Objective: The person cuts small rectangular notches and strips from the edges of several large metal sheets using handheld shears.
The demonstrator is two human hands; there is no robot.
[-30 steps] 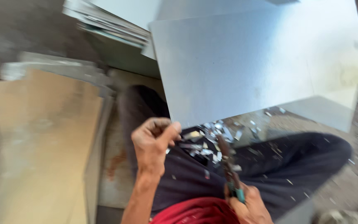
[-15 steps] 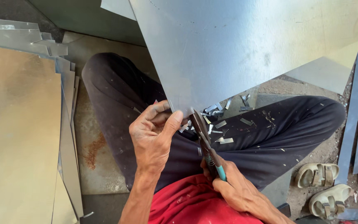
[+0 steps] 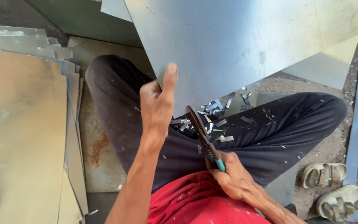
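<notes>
The large metal sheet (image 3: pixel 245 45) fills the upper middle and upper right of the frame, its lower edge resting down toward your lap. Half a second ago your left hand (image 3: pixel 157 105) was curled low at that edge, right by the blades; now it has risen and flattened against the sheet's left edge, thumb pointing up, fingers hidden behind the metal, so you cannot tell from here how firmly they grip. That shift puts your hand clear of the cutting line and steadies the sheet from the side.

Your right hand (image 3: pixel 235 180), lower centre, is wrapped closed around the teal handles of the tin snips (image 3: pixel 201 135), whose blades point up-left to the sheet's bottom edge. Whether the blades are biting metal is not clear.

Small metal offcuts (image 3: pixel 218 124) lie scattered over your dark trousers (image 3: pixel 270 137), just under the cut.

The sheet's bare edge runs close by your left wrist. On the left of the frame a stack of sheets (image 3: pixel 21 124) crowds your knee, leaving little room there. At the right, strips of metal stand along the frame edge, and a pair of sandals (image 3: pixel 332 186) sits on the floor (image 3: pixel 100 153) at lower right; open room lies mostly in between.
</notes>
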